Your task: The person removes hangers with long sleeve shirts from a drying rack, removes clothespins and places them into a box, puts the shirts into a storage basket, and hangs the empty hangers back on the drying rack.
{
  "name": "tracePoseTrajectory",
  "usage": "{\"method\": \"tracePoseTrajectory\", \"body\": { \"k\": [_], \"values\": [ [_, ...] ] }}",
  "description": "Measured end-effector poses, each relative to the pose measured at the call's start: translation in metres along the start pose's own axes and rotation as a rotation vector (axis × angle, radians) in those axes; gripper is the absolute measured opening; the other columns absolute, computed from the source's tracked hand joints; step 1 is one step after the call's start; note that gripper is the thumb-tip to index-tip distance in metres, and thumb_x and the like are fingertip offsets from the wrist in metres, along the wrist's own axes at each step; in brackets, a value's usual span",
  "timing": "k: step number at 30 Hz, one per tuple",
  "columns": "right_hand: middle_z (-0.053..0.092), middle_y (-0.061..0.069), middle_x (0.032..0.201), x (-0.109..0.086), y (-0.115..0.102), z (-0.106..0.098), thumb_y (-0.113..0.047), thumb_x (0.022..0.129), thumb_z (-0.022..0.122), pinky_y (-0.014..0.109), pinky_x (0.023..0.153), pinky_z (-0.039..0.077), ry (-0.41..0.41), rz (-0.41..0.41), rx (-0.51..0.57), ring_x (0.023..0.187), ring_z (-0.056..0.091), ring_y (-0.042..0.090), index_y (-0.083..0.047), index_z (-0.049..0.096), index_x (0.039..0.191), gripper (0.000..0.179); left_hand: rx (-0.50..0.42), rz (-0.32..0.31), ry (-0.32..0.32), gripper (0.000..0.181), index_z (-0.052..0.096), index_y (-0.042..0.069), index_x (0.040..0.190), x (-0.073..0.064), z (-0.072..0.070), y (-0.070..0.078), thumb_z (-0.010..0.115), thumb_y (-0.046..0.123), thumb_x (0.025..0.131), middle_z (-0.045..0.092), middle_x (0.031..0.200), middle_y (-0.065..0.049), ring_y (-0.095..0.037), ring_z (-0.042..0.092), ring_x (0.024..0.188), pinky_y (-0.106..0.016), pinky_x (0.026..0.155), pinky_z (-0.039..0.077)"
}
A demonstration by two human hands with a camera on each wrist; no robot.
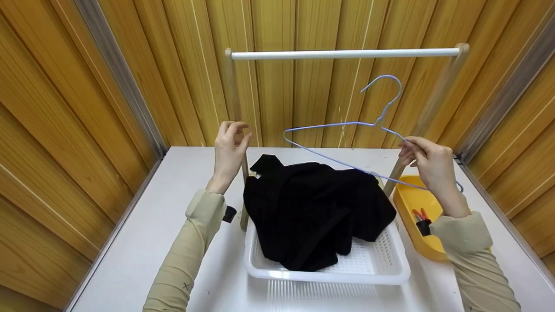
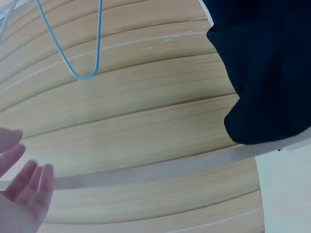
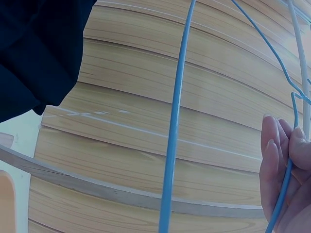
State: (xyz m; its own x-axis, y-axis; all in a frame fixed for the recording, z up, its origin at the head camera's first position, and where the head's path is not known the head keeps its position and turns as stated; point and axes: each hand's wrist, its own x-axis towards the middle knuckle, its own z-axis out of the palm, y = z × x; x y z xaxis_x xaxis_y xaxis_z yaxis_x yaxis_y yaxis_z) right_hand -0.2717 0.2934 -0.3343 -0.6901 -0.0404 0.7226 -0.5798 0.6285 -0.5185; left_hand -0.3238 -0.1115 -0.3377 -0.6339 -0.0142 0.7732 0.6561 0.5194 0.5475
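Observation:
A thin blue-violet clothes hanger (image 1: pixel 323 126) hangs tilted in the air, its hook up and short of the white rail. My right hand (image 1: pixel 433 167) pinches its right shoulder between thumb and fingers; the right wrist view shows the same grip on the hanger (image 3: pixel 171 145). My left hand (image 1: pixel 230 143) is raised by the rack's left post, fingers loosely bent and holding nothing. It is apart from the hanger's left end (image 2: pixel 85 76). Below, a crumpled black garment (image 1: pixel 312 208) lies heaped in a white plastic basket (image 1: pixel 329 277); its exact kind cannot be made out.
A rack with a white rail (image 1: pixel 347 54) and wooden posts stands behind and around the basket. At the right is a yellow tray (image 1: pixel 412 229) with a red-handled tool (image 1: pixel 420 214) in it. Wood-patterned walls (image 1: pixel 273 26) enclose the white table (image 1: pixel 173 203).

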Motion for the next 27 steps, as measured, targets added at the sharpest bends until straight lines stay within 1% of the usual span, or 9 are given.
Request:
{"method": "tracePoseTrajectory", "body": {
  "k": [3,6,9,12,15,17,20,24,27],
  "values": [
    [0.063,0.012,0.069,0.000,0.000,-0.001,0.004,0.088,0.053,0.012,0.046,0.043,0.000,-0.007,-0.005,0.051,0.056,0.003,0.007,0.066,0.091,0.013,0.009,-0.020,0.057,0.020,0.058,-0.002,0.099,0.005,-0.002,-0.004,0.066,0.000,0.081,0.047,0.096,-0.011,-0.023,0.050,0.087,-0.026,0.063,0.047],
    [0.063,0.012,0.070,0.000,0.000,-0.001,0.004,0.088,0.054,0.013,0.046,0.043,-0.006,-0.006,-0.012,0.052,0.056,0.002,0.007,0.066,0.091,0.013,0.019,-0.046,0.098,0.022,0.056,-0.002,0.101,0.009,-0.004,-0.009,0.066,0.003,0.082,0.045,0.098,-0.012,-0.025,0.048,0.089,-0.029,0.064,0.046],
    [0.063,0.013,0.071,0.000,0.001,-0.001,0.004,0.087,0.054,0.013,0.047,0.043,-0.013,0.004,-0.010,0.052,0.056,0.001,0.007,0.066,0.093,0.013,0.010,-0.093,0.111,0.027,0.052,-0.003,0.106,0.013,-0.005,-0.015,0.064,0.008,0.084,0.044,0.102,-0.016,-0.027,0.046,0.094,-0.034,0.070,0.045],
    [0.063,0.014,0.072,0.001,0.002,-0.002,0.005,0.087,0.054,0.012,0.047,0.043,-0.014,0.012,-0.008,0.052,0.056,0.001,0.007,0.066,0.093,0.014,-0.020,-0.156,0.080,0.037,0.046,-0.004,0.114,0.017,-0.006,-0.020,0.062,0.014,0.086,0.043,0.109,-0.020,-0.029,0.043,0.101,-0.036,0.078,0.043],
    [0.063,0.014,0.073,0.002,0.002,-0.003,0.005,0.087,0.053,0.010,0.047,0.042,-0.015,0.020,-0.011,0.052,0.055,0.001,0.007,0.065,0.094,0.014,-0.054,-0.225,0.008,0.047,0.040,-0.004,0.123,0.019,-0.007,-0.024,0.060,0.019,0.088,0.042,0.117,-0.022,-0.031,0.042,0.107,-0.035,0.084,0.040],
    [0.063,0.015,0.073,0.004,-0.001,-0.004,0.005,0.087,0.053,0.010,0.047,0.041,-0.015,0.020,-0.013,0.053,0.055,0.001,0.008,0.065,0.094,0.014,-0.068,-0.270,-0.044,0.051,0.036,-0.003,0.129,0.021,-0.007,-0.027,0.058,0.021,0.089,0.041,0.122,-0.021,-0.031,0.041,0.111,-0.034,0.087,0.037],
    [0.063,0.017,0.072,0.005,-0.012,-0.006,0.008,0.087,0.052,0.010,0.047,0.041,-0.010,0.016,-0.007,0.052,0.055,0.002,0.010,0.064,0.092,0.013,-0.112,-0.322,-0.103,0.055,0.031,-0.002,0.134,0.022,-0.009,-0.030,0.056,0.021,0.091,0.039,0.127,-0.021,-0.033,0.038,0.115,-0.037,0.091,0.034],
    [0.061,0.022,0.071,0.007,-0.032,-0.007,0.012,0.086,0.052,0.009,0.047,0.040,0.006,-0.005,0.016,0.050,0.055,0.002,0.014,0.063,0.089,0.012,-0.181,-0.340,-0.135,0.053,0.032,-0.001,0.135,0.024,-0.010,-0.034,0.054,0.019,0.092,0.040,0.129,-0.019,-0.034,0.036,0.118,-0.040,0.094,0.032],
    [0.060,0.025,0.070,0.009,-0.035,-0.008,0.013,0.085,0.052,0.009,0.046,0.040,0.017,-0.008,0.035,0.050,0.055,0.001,0.015,0.062,0.088,0.011,-0.204,-0.332,-0.141,0.049,0.036,-0.002,0.133,0.026,-0.009,-0.035,0.054,0.015,0.092,0.043,0.128,-0.018,-0.032,0.039,0.116,-0.037,0.093,0.033]
  ]
}}
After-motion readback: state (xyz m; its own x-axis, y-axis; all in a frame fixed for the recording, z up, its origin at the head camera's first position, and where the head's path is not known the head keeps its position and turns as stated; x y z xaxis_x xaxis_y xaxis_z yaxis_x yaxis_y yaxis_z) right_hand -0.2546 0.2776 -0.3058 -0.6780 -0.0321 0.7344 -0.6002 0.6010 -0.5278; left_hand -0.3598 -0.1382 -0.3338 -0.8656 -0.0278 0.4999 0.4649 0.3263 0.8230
